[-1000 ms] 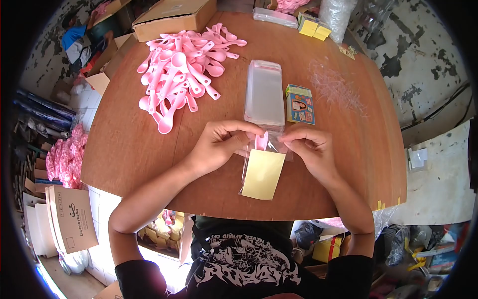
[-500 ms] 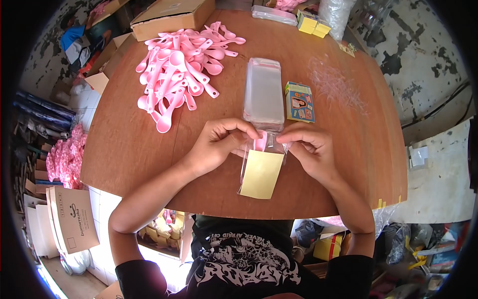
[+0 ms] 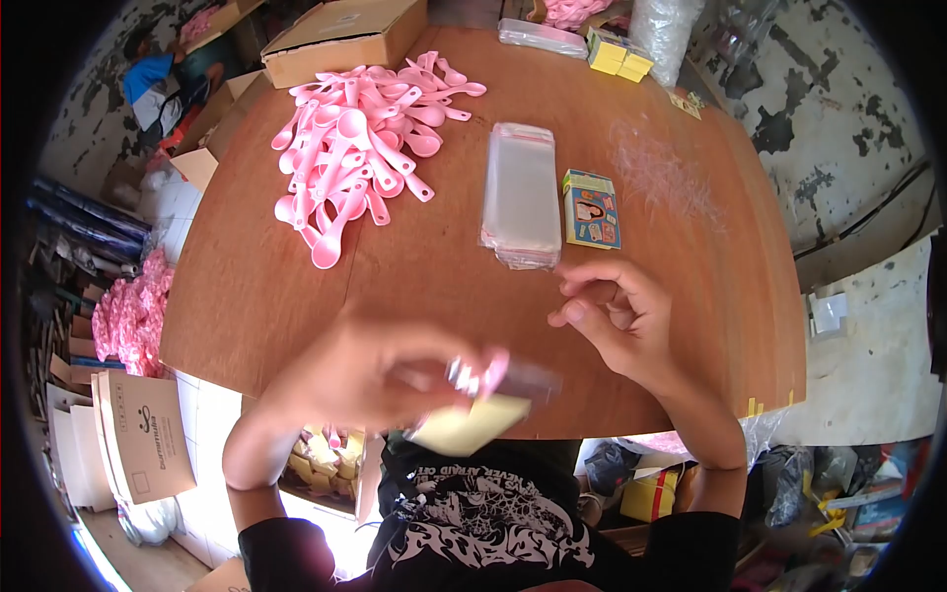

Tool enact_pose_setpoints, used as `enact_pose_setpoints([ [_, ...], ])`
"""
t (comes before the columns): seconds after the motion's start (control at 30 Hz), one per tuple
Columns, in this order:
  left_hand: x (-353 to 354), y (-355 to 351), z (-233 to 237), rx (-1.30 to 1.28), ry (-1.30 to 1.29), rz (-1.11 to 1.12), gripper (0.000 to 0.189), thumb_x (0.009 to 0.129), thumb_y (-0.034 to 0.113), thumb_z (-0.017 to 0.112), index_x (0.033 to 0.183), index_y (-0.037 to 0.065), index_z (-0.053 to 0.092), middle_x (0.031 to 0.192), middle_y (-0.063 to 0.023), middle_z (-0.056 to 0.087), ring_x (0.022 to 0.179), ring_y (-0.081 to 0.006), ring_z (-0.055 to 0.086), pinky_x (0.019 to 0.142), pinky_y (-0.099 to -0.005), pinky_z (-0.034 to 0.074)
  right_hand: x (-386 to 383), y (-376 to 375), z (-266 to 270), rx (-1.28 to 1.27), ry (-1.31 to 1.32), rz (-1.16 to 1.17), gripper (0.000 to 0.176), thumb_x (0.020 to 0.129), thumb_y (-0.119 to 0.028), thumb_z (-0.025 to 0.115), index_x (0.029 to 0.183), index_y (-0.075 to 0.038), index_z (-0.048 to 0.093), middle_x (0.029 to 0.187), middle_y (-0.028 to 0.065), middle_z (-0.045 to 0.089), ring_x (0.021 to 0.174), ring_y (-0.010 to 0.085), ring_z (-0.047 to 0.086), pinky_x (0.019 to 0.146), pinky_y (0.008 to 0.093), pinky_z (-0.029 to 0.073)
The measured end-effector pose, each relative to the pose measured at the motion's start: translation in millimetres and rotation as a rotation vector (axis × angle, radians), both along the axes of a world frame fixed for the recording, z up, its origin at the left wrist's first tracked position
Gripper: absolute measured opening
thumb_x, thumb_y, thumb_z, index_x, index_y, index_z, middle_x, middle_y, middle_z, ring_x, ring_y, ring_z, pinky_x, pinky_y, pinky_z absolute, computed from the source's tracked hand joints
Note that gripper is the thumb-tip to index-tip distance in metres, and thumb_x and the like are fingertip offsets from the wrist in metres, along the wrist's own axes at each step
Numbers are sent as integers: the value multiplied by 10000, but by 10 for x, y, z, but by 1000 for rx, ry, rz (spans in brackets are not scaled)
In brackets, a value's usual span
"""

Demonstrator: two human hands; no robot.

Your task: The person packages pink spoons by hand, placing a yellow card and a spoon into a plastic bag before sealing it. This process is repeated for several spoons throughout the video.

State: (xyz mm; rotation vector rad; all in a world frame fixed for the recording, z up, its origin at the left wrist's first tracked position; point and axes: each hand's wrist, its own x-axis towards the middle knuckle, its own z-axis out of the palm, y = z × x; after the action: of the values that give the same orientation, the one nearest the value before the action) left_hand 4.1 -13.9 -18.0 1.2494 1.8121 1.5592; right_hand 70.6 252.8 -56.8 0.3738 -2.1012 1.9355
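My left hand (image 3: pixel 365 370), smeared by motion, is closed on a clear plastic packet with a pale yellow card (image 3: pixel 472 426) and a bit of pink spoon (image 3: pixel 490 373) in it. It hangs over the table's near edge, tilted. Fingers curled but apart, my right hand (image 3: pixel 621 316) is over the table with nothing in it. Just beyond that hand lie a stack of clear plastic bags (image 3: pixel 521 197) and a small stack of printed cards (image 3: pixel 592 209). A heap of pink measuring spoons (image 3: pixel 355 148) covers the far left of the table.
Thin plastic strips (image 3: pixel 666 173) are scattered on the table's right side. A cardboard box (image 3: pixel 340 44), yellow card stacks (image 3: pixel 619 57) and a plastic roll (image 3: pixel 663 35) stand at the far edge. Below the near edge, an open box (image 3: pixel 330 464) contains similar packets. Another person (image 3: pixel 158 89) is at far left.
My left hand has taken the packet down and left, off the bag stack's end. My right hand has let go of the packet and its fingers have come apart.
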Motion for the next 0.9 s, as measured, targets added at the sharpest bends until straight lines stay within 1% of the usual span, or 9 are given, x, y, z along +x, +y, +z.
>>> enact_pose_setpoints([
  [0.07, 235, -293, 19, 26, 328, -272, 329, 772, 50, 763, 1090, 41, 680, 1073, -95, 702, 840, -211, 714, 736, -290, 599, -25, 42, 141, 190, 9, -65, 234, 855, 32, 653, 1085, 9, 614, 962, 104, 634, 883, 140, 651, 758, 261, 561],
  [0.17, 530, -655, -211, -402, 224, -531, 358, 815, -21, 563, 1171, -9, 596, 1148, -155, 646, 879, -308, 677, 756, -389, 558, -224, 151, 78, 451, 153, -155, 205, 847, 4, 655, 1051, -17, 640, 903, 91, 655, 817, 169, 665, 698, 271, 544],
  [0.3, 596, -1326, -1199, -971, 446, -237, 319, 808, 33, 612, 1124, 20, 566, 1033, -151, 654, 873, -288, 666, 753, -394, 538, -515, 250, -3, 802, 218, -220, 67, 789, -64, 700, 855, -53, 691, 791, 86, 643, 724, 268, 610, 611, 359, 481],
  [0.4, 671, -1775, -1542, -1244, 589, 160, 363, 837, 222, 656, 1135, 39, 559, 1023, -167, 648, 915, -305, 658, 785, -422, 522, -768, 277, -33, 1011, 278, -101, 103, 747, -135, 729, 807, -58, 694, 764, 78, 655, 780, 276, 619, 703, 402, 481],
  [0.5, 779, -1776, -1574, -1261, 459, 79, 383, 870, 279, 616, 1154, 27, 559, 1000, -169, 651, 922, -312, 650, 795, -422, 515, -926, 227, 52, 1179, 152, 31, 99, 728, -160, 736, 770, -75, 710, 764, 71, 678, 766, 265, 629, 698, 402, 485],
  [0.6, 684, -1000, -778, -1038, -64, -239, 308, 941, 253, 498, 1154, 54, 599, 945, -165, 664, 888, -333, 650, 783, -432, 500, -1056, 210, 47, 1255, 143, 30, 90, 720, -170, 733, 747, -85, 718, 773, 74, 692, 748, 260, 637, 702, 399, 483],
  [0.7, 750, -832, -689, -867, -49, -360, 263, 952, 240, 514, 1120, 64, 615, 923, -148, 668, 813, -317, 662, 707, -426, 512, -1111, 288, -10, 1177, 170, 35, 85, 735, -157, 717, 751, -74, 719, 788, 80, 695, 733, 265, 639, 696, 394, 484],
  [0.77, 640, -649, -429, -463, 131, -492, 245, 949, 238, 552, 1111, 63, 608, 887, -135, 671, 718, -301, 663, 614, -407, 520, -1103, 321, -7, 1133, 191, 36, 75, 748, -142, 706, 762, -70, 719, 779, 78, 689, 733, 265, 637, 690, 393, 483],
  [0.9, 241, -284, -83, -252, 467, -190, 184, 899, 150, 617, 1046, 42, 592, 878, -147, 662, 684, -296, 656, 599, -399, 534, -937, 289, 229, 1083, 220, 31, 53, 787, -54, 672, 809, -11, 696, 762, 115, 669, 710, 287, 621, 693, 378, 483],
])
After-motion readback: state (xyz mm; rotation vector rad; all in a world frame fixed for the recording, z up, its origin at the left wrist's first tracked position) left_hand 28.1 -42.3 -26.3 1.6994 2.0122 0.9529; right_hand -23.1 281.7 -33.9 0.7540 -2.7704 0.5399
